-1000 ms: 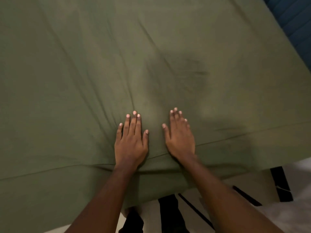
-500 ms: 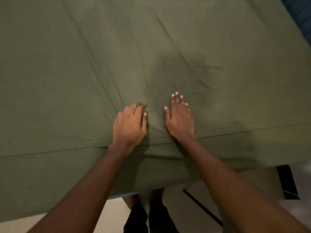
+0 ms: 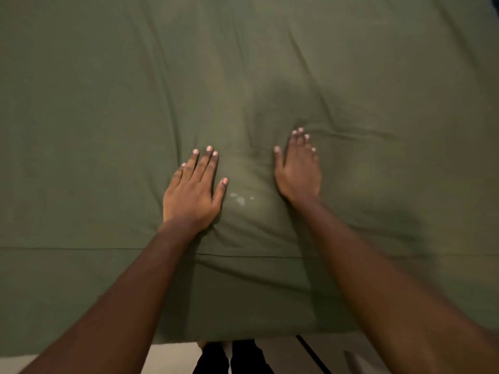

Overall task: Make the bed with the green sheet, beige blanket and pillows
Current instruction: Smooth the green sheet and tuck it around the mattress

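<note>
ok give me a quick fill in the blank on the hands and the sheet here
1. The wrinkled fabric bed sheet is ____ in colour.
2. The bare left hand and bare right hand both rest palm-____ on the sheet, fingers straight.
3. A small whitish stain lies ____ the two hands.

Missing words: green; down; between

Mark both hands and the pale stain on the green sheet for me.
left hand (image 3: 193, 195), head view, back of the hand.
right hand (image 3: 298, 175), head view, back of the hand.
pale stain (image 3: 239, 198), head view, largest blotch, between the hands.
</note>
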